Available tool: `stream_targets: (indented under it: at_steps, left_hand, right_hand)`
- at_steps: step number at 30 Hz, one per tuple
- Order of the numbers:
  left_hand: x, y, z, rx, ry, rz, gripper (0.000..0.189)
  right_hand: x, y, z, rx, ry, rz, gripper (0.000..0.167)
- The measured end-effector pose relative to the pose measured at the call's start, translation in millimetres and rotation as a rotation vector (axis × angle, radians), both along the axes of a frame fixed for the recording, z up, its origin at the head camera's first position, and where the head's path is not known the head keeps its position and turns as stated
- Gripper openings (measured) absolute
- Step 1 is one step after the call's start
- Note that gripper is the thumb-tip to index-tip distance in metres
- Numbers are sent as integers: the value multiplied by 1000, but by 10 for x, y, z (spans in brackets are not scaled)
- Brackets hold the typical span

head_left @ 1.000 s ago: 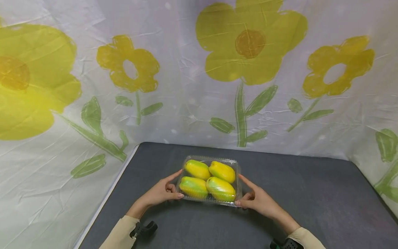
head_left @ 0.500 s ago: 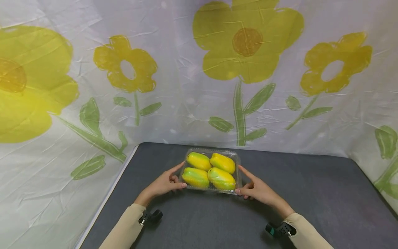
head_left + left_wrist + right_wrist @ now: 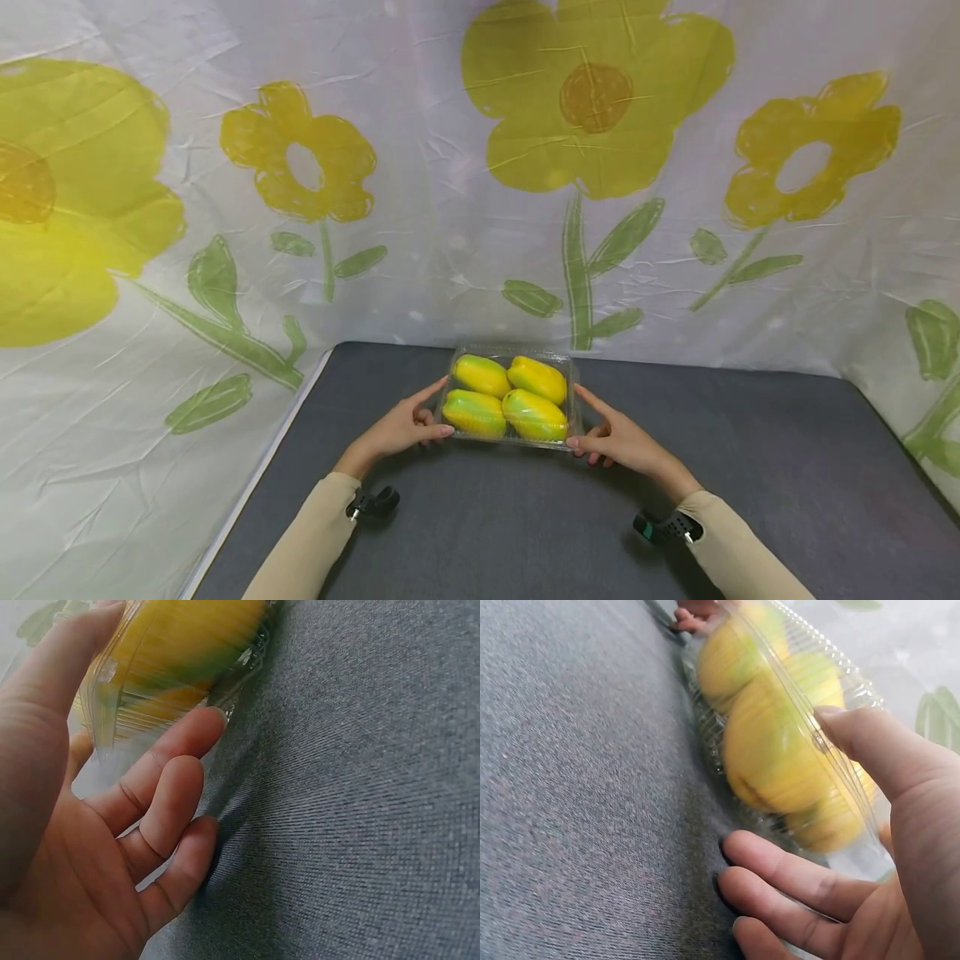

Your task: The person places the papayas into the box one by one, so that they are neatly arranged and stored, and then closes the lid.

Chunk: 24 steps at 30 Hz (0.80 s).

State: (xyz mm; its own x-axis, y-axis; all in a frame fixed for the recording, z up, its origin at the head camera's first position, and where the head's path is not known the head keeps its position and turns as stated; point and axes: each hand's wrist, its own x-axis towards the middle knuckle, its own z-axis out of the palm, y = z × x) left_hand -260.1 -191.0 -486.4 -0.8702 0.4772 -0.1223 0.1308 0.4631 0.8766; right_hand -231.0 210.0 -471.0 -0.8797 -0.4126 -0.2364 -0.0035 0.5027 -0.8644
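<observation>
A clear plastic clamshell box (image 3: 512, 438) with several plump yellow-green fruits (image 3: 533, 414) inside sits near the back edge of the table, its lid down. At its left end my left hand (image 3: 402, 427) grips the box, thumb on the front corner and index finger along the side. The right hand (image 3: 628, 442) grips the opposite end the same way. In the left wrist view, the other fingers (image 3: 178, 802) are bent below the box, close to the cloth. The right wrist view has the thumb (image 3: 847, 727) on the lid's rim, with the lower fingers (image 3: 776, 874) near the table.
Dark grey cloth covers the table (image 3: 480, 525). Behind it and at the sides hangs a white curtain (image 3: 435, 250) printed with yellow flowers. Black wrist straps (image 3: 372, 503) sit on both forearms, over beige sleeves (image 3: 303, 537).
The box of fruit has slid away from the person toward the back edge of the table. Both hands have moved forward with it, keeping their hold on its ends.
</observation>
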Motion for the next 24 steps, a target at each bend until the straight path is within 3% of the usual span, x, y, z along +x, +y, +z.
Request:
stream_targets:
  at_steps: [24]
  left_hand:
    - [-22,11,-33,9,6,8,90]
  right_hand:
    - [-88,28,-86,2,11,21,91]
